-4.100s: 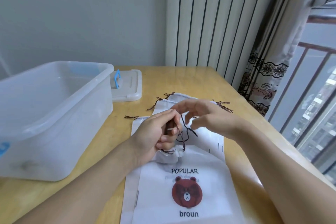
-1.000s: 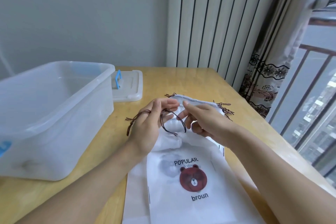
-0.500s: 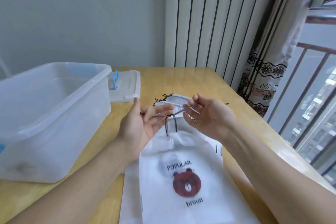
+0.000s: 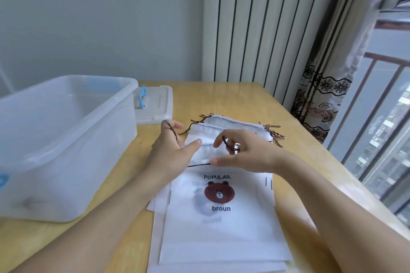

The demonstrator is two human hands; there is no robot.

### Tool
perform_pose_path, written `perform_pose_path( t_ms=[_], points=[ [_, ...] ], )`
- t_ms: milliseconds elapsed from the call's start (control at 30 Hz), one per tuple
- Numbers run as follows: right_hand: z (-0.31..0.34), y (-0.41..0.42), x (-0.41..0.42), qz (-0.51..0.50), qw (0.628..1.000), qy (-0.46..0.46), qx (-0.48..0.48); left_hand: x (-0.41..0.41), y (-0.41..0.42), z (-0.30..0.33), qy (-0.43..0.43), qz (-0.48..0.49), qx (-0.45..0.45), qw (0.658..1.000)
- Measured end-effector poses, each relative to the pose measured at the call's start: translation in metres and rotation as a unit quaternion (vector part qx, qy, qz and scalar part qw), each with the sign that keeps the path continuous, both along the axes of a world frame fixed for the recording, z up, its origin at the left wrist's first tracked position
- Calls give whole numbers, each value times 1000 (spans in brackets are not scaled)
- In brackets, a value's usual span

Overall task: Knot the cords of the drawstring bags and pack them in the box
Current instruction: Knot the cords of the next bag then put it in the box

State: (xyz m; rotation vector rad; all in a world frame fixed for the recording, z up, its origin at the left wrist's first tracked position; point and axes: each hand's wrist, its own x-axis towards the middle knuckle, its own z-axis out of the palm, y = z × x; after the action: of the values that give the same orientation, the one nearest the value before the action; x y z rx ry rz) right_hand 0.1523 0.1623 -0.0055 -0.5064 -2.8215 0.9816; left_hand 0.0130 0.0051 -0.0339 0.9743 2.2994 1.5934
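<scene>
white bear-print bags (image 4: 221, 224) stacked beside clear box (image 4: 66, 139)

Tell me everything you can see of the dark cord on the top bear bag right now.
The dark cord is thin, brown-black twisted string. One stretch runs taut across the top drawstring bag above the word POPULAR. The left hand has it drawn over its fingers; the right hand has a loop around a finger and pinches the taut stretch at its fingertips. Whether a knot has formed cannot be seen.

You've got bright, soft daylight from the window (image 4: 381, 117) on the right, glare on the worktop (image 4: 233, 99), wide-angle bending at edges, hands (image 4: 170, 153) slightly motion-blurred.
</scene>
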Motion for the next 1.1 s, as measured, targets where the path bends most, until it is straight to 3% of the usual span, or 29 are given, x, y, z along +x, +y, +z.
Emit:
perform_pose_path(
  t_ms=[100,300,533,667,800,900,1100],
  points=[
    [2,5,5,-6,998,-45,42,2,-6,5,83,20,-66,994],
    [5,9,5,19,996,-20,88,8,-18,18,261,-11,-138,955],
    [15,15,13,54,998,-12,-31,4,-20,16,333,-63,-178,924],
    [13,17,15,77,989,-70,-107,4,-20,15,325,-76,-163,928],
    [9,16,12,59,989,-71,-120,4,-19,12,316,-87,-146,934],
    [6,20,11,55,989,-47,-131,1,-15,7,226,-135,-100,960],
    [7,17,6,57,994,96,9,16,-15,17,66,-192,47,978]
  ],
)
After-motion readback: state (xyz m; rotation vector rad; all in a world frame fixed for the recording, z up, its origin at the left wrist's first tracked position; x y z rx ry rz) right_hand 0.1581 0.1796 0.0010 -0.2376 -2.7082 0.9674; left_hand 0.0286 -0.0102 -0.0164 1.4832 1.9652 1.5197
